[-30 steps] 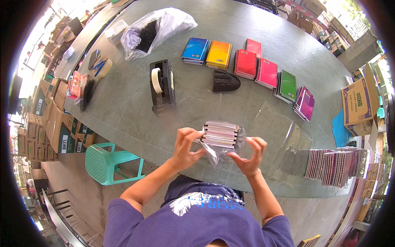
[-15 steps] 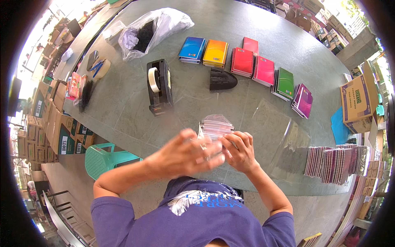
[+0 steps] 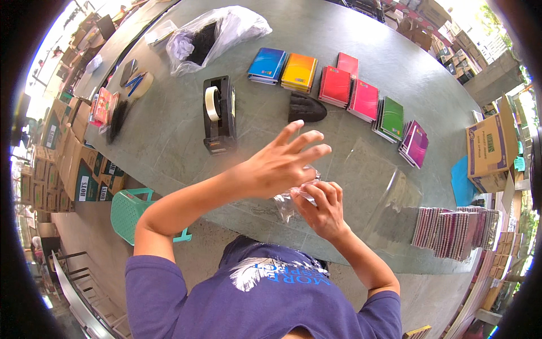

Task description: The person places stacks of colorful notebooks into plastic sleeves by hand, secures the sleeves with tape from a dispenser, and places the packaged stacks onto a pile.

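In front of my body, a clear plastic wrapper point(image 3: 285, 207) shows beneath my hands, crumpled and shiny. Whatever lies inside it is mostly hidden. My right hand point(image 3: 323, 210) closes on the wrapper with thumb and fingers pinched together. Over it reaches my left hand point(image 3: 276, 164), its fingers spread apart and pointing away to the right; it seems to hold nothing. Beyond my left forearm stands a black tape dispenser point(image 3: 227, 121) with a roll of tape point(image 3: 212, 103). A black ridged object point(image 3: 306, 108) lies just past my left fingertips.
Small spiral notebooks sit in an arc: blue point(image 3: 265, 63), yellow point(image 3: 299, 72), red point(image 3: 335, 85), pink point(image 3: 364, 99), green point(image 3: 390, 117), purple point(image 3: 415, 144). Clear sheets point(image 3: 389, 198) lie right, beside stacked notebooks point(image 3: 451, 231). A plastic bag point(image 3: 237, 28), cardboard box point(image 3: 488, 144) and green stool point(image 3: 130, 212) surround.
My left hand has swung up and away across the wrapper, its fingers spreading. My right hand keeps its pinch. The striped pack seen earlier between my hands is now mostly covered.
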A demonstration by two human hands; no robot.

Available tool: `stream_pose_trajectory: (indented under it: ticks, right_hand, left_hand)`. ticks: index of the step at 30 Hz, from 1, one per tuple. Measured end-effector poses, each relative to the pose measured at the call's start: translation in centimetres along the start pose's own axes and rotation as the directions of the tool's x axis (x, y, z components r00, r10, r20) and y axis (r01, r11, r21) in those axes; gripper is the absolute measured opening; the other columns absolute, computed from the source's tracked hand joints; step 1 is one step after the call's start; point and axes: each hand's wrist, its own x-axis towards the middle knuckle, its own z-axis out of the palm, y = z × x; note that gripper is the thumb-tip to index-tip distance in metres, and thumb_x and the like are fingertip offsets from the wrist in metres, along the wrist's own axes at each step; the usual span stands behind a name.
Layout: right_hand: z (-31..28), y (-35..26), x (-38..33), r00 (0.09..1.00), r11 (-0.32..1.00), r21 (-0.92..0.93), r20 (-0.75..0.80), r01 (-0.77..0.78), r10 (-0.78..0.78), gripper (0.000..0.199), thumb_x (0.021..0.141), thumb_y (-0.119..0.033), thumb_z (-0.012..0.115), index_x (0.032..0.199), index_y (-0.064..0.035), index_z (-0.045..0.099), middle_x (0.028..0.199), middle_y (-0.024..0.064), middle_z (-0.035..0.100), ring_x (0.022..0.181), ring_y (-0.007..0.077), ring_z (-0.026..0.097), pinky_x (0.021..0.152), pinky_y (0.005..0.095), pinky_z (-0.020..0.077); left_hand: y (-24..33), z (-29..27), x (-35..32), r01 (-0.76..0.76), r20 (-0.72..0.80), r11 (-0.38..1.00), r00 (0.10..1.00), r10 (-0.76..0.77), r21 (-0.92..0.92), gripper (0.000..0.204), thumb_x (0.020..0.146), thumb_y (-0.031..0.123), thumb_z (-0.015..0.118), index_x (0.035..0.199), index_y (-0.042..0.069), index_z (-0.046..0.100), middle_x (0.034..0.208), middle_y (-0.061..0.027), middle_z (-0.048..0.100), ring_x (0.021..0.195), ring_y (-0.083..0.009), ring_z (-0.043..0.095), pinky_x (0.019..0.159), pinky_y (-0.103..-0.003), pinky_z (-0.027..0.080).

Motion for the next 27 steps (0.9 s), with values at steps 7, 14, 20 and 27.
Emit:
stream_pose_trajectory:
  ticks: [7, 14, 20, 27]
  right_hand:
    - [-3.0, 1.9, 3.8, 0.869, 0.844, 0.422, 0.484, -0.332, 0.101, 0.028, 0.085, -0.037, 0.058, 0.093, -0.0123, 0.065, 0.091, 0.0050, 0.053, 0.089, 0.0236, 0.047, 0.082, 0.0375, 0.0353]
    - [-1.2, 1.3, 2.9, 0.884, 0.790, 0.399, 0.182, -0.467, 0.431, 0.042, 0.067, -0.019, 0.075, 0.104, -0.0064, 0.060, 0.097, 0.0083, 0.054, 0.095, 0.0247, 0.050, 0.084, 0.0374, 0.0392]
    - [-1.1, 3.5, 5.8, 0.779, 0.668, 0.434, 0.497, -0.605, 0.383, 0.028, 0.065, -0.008, 0.070, 0.092, -0.0046, 0.062, 0.090, 0.0094, 0.056, 0.093, 0.0265, 0.053, 0.080, 0.0341, 0.0431]
    - [-2.3, 1.5, 5.4, 0.875, 0.979, 0.104, 0.472, -0.176, 0.107, 0.017, 0.069, -0.010, 0.064, 0.085, -0.0046, 0.062, 0.093, 0.0093, 0.057, 0.093, 0.0263, 0.054, 0.083, 0.0380, 0.0427]
  left_hand:
    - [1.9, 2.6, -6.7, 0.292, -0.162, 0.881, 0.914, -0.372, -0.373, 0.033, 0.059, 0.023, 0.080, 0.080, 0.009, 0.058, 0.122, -0.0125, 0.045, 0.114, -0.0332, 0.043, 0.094, -0.047, 0.035]
    - [-0.5, 4.4, -4.6, 0.428, 0.139, 0.356, 0.778, -0.613, -0.831, 0.040, 0.060, 0.019, 0.082, 0.091, 0.004, 0.062, 0.097, -0.0092, 0.060, 0.093, -0.0234, 0.057, 0.082, -0.031, 0.046]
    - [-1.7, 3.0, -3.2, 0.299, 0.098, 0.837, 0.953, -0.287, -0.458, 0.031, 0.066, 0.019, 0.076, 0.091, 0.003, 0.065, 0.092, -0.0090, 0.061, 0.085, -0.0236, 0.057, 0.076, -0.032, 0.048]
    - [1.2, 0.9, -3.8, 0.222, 0.077, 0.952, 0.975, -0.211, -0.211, 0.036, 0.066, 0.017, 0.070, 0.096, -0.002, 0.062, 0.090, -0.0094, 0.060, 0.089, -0.0250, 0.056, 0.078, -0.034, 0.049]
